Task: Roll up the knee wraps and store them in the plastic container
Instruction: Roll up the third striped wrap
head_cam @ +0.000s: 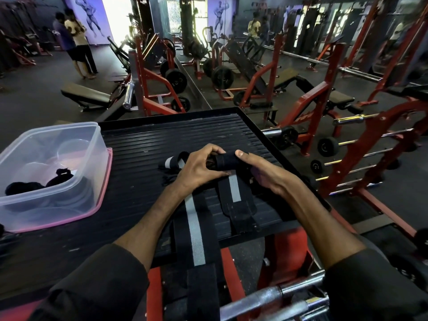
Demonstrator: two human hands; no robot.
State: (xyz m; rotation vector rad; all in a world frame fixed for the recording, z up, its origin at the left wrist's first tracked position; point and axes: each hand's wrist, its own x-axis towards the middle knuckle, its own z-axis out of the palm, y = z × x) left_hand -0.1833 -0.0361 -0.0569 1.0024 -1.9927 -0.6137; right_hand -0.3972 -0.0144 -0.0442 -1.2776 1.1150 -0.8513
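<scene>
I'm looking down on a black ribbed platform [185, 133] in a gym, red racks and benches all round, a mirror wall behind, two people standing far left. Two knee wraps out here, both black with a grey stripe: one knee wrap [228, 163] is partly rolled, my left hand [201, 167] pinching the roll's near end, my right hand [261, 172] closed round its far end with the thumb on top, its tail lying flat toward me. The second wrap [194, 228] runs under my left forearm and drops off the platform's near edge. One plastic container [92, 144], clear, sits left on a pink lid; dark bundles inside, I can't count them. A barbell [273, 295] pokes in, cut off.
</scene>
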